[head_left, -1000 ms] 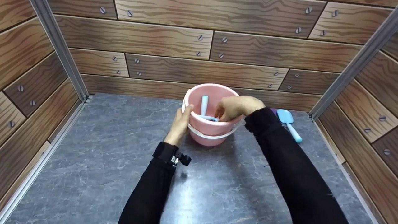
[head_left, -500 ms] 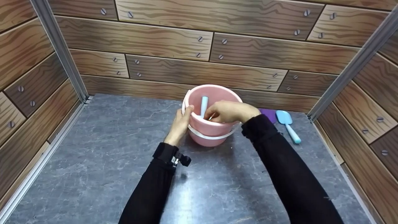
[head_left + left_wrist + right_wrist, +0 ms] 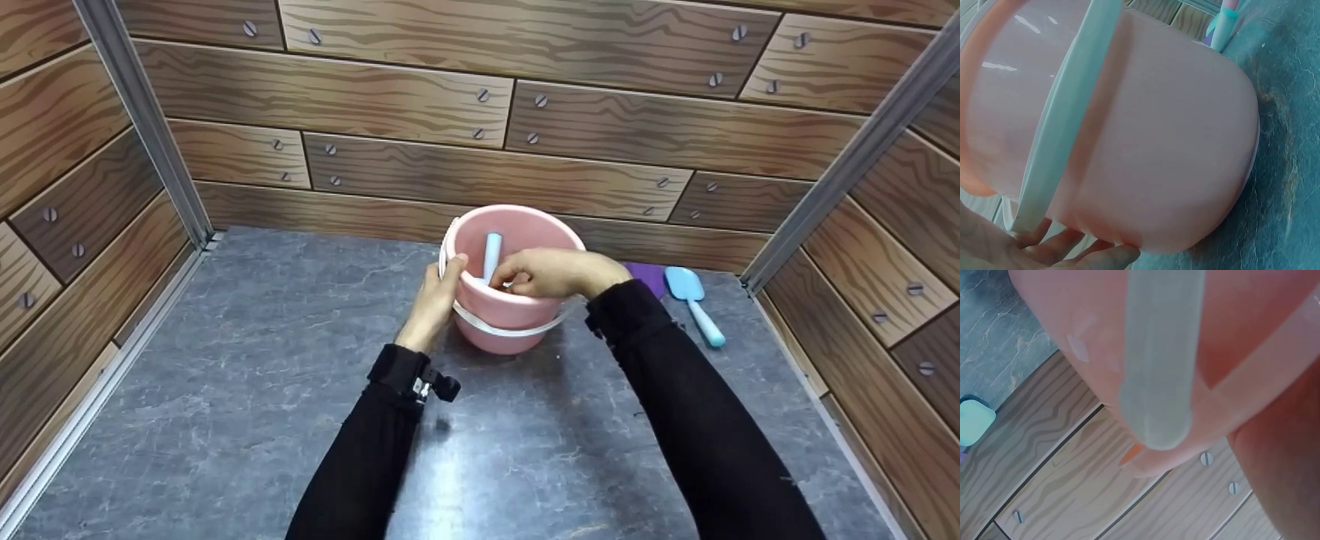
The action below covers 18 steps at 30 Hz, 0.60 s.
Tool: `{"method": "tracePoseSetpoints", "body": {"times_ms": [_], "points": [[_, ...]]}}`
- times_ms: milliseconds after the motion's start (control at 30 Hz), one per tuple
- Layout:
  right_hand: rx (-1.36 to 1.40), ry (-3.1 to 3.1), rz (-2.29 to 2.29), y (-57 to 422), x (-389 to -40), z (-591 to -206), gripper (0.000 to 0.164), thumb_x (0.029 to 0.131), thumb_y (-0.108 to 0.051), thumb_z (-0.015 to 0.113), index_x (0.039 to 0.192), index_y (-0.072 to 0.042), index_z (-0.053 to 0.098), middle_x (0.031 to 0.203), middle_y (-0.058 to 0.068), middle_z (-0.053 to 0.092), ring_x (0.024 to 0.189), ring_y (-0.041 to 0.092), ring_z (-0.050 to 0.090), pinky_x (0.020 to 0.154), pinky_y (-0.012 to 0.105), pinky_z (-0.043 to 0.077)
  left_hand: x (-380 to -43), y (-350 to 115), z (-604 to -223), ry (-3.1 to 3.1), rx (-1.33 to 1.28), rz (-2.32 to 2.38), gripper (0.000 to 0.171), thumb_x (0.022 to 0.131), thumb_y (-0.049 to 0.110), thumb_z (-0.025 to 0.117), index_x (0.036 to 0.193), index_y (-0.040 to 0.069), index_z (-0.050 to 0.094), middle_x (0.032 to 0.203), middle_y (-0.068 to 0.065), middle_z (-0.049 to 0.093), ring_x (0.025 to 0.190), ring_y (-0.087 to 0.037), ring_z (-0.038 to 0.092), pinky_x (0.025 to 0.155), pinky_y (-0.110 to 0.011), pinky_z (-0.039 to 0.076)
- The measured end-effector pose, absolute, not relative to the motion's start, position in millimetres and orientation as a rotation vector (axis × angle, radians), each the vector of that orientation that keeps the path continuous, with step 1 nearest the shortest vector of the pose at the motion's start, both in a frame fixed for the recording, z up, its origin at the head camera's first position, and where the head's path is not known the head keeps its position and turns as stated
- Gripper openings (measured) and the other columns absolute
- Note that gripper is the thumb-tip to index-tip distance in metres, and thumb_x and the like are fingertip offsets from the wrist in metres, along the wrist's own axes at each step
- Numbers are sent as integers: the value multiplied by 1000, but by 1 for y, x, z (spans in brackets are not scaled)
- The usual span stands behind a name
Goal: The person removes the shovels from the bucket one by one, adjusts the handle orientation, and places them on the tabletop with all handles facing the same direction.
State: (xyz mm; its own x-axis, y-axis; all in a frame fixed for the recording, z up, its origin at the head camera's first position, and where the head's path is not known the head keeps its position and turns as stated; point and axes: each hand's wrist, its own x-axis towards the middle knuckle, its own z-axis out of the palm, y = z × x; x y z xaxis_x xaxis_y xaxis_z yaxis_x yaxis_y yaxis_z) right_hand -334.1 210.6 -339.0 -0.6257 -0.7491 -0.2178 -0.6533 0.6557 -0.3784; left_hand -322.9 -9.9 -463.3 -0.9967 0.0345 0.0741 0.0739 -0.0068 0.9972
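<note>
A pink bucket point(image 3: 499, 315) with a white carrying handle point(image 3: 517, 330) stands on the grey floor. My left hand point(image 3: 433, 304) grips its left rim, thumb over the edge and fingers along the outside wall; those fingers also show in the left wrist view. Inside the bucket, a light-blue tool handle point(image 3: 491, 255) leans upright against the wall. My right hand point(image 3: 551, 271) reaches in over the right rim with bent fingers beside that handle. Its fingertips are sunk behind the near rim, and I cannot tell what they hold. The right wrist view shows mostly the carrying handle and outer wall.
Right of the bucket lie a light-blue toy shovel point(image 3: 696, 304) and a purple piece point(image 3: 646, 277), partly behind my right sleeve. A wood-patterned wall point(image 3: 405, 161) rises behind the bucket, with side walls and metal corner posts left and right.
My right hand has moved left and slightly lower in the bucket, covering the second blue handle that lay crosswise there. The purple piece shows more. My left hand keeps its grip.
</note>
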Motion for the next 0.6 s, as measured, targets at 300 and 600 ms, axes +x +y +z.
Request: {"method": "tracePoseSetpoints", "body": {"times_ms": [300, 600], "points": [[-1155, 2609, -419, 213, -332, -340, 17, 108, -3, 67, 120, -5, 79, 119, 16, 82, 120, 37, 77, 111, 56, 63, -320, -11, -463, -2219, -75, -2220, 65, 115, 53, 58, 145, -5, 59, 145, -27, 66, 138, -35, 63, 129, -51, 51], [-1104, 2921, -449, 214, -332, -344, 10, 100, -1, 69, 100, -8, 76, 99, 7, 87, 88, 18, 72, 80, 31, 52, -322, -10, -463, -2188, -116, -2229, 55, 115, 50, 58, 132, -1, 67, 130, -19, 72, 128, -30, 68, 120, -42, 55]]}}
